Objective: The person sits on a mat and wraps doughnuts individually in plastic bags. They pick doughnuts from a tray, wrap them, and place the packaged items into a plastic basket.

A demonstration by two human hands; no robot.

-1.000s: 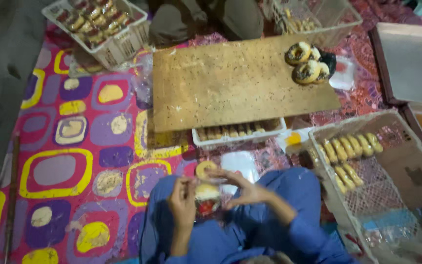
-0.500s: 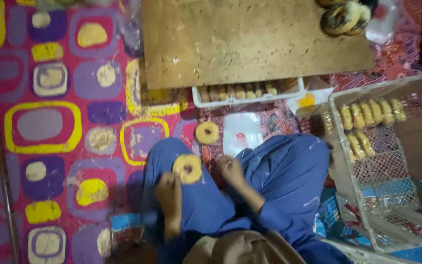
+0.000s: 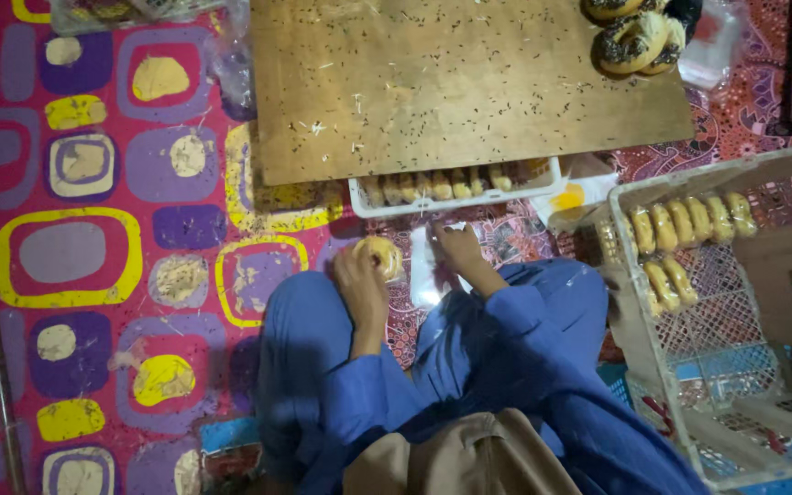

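Observation:
My left hand (image 3: 362, 280) reaches forward over my blue-clad knee and closes on a plain ring donut (image 3: 384, 256) lying on the patterned mat. My right hand (image 3: 459, 249) is beside it, fingers curled on the top edge of a clear plastic bag (image 3: 425, 275) that lies flat on the mat. Just beyond both hands, a white tray of plain donuts (image 3: 456, 189) sits half under a low wooden board (image 3: 451, 82).
Chocolate-sprinkled donuts (image 3: 632, 38) sit on the board's far right corner. A white plastic crate (image 3: 689, 330) at my right holds rows of plain donuts (image 3: 680, 225). A colourful mat (image 3: 93, 247) covers the floor on the left, with another crate at the top left.
Both hands left my lap, where they held a wrapped donut, and moved forward to the mat. The left hand now grips the loose donut; the right is on the bag.

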